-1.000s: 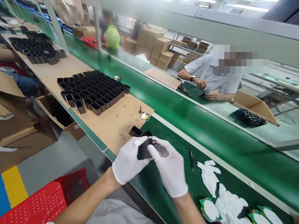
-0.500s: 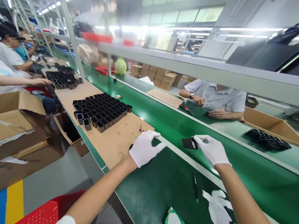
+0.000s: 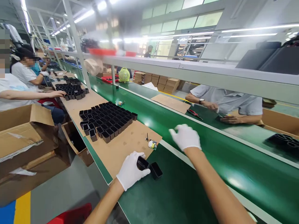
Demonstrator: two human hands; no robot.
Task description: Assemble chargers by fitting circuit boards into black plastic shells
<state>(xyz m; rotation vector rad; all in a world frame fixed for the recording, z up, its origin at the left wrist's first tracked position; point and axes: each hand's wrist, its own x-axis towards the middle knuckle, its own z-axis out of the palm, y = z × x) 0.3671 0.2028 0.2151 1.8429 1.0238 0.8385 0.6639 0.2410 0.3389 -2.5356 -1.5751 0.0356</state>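
Observation:
My left hand, white-gloved, has its fingers and thumb around a small black open-topped plastic case at the cardboard's near edge. Close beside it, a second black case rests on the green table. Just beyond these lies a small circuit board with yellow and white parts, on the cardboard's corner. Over the green conveyor belt, my gloved right hand is palm down with fingers apart, and nothing shows in it.
Rows of black cases cover part of the cardboard sheet. Another board lies on the belt. Across it, a co-worker's hands work near red-handled pliers. A shelf beam crosses above; cartons stand left.
My right hand has moved left and away over the belt; the dark flat piece it held no longer shows in it. My left hand has drawn back to the black case. The view has shifted.

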